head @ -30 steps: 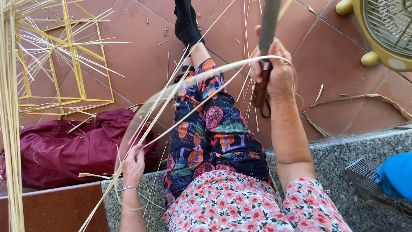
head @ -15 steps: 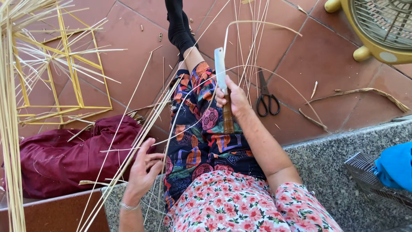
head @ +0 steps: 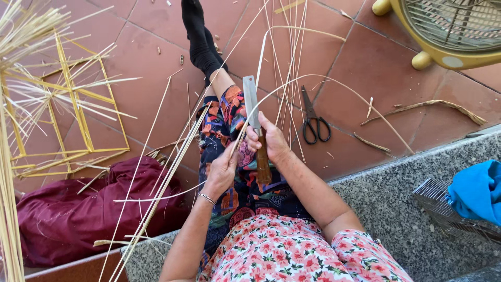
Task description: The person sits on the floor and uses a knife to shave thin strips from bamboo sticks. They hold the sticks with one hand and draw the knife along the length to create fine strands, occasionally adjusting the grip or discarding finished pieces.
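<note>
My right hand (head: 272, 141) grips the wooden handle of a flat-bladed knife (head: 252, 107), blade pointing away from me over my lap. My left hand (head: 223, 169) pinches a thin pale bamboo strip (head: 339, 86) just beside the blade; the strip arcs out to the right and back down to the floor. A bundle of long straw-coloured strips (head: 167, 172) slants across my left knee. My legs in patterned trousers (head: 224, 120) stretch forward, with a black sock (head: 201, 44) on the foot.
Black scissors (head: 313, 122) lie on the red tile floor to the right of my legs. A yellow woven bamboo frame (head: 62, 115) and a maroon cloth (head: 78, 214) lie at left. A yellow fan (head: 449, 31) stands top right. A blue cloth (head: 477, 190) rests on a wire basket (head: 433, 201) on the granite ledge.
My left hand rose from beside my thigh up to the strip next to the knife. My right hand came in from the scissors with the knife and now holds it over my lap.
</note>
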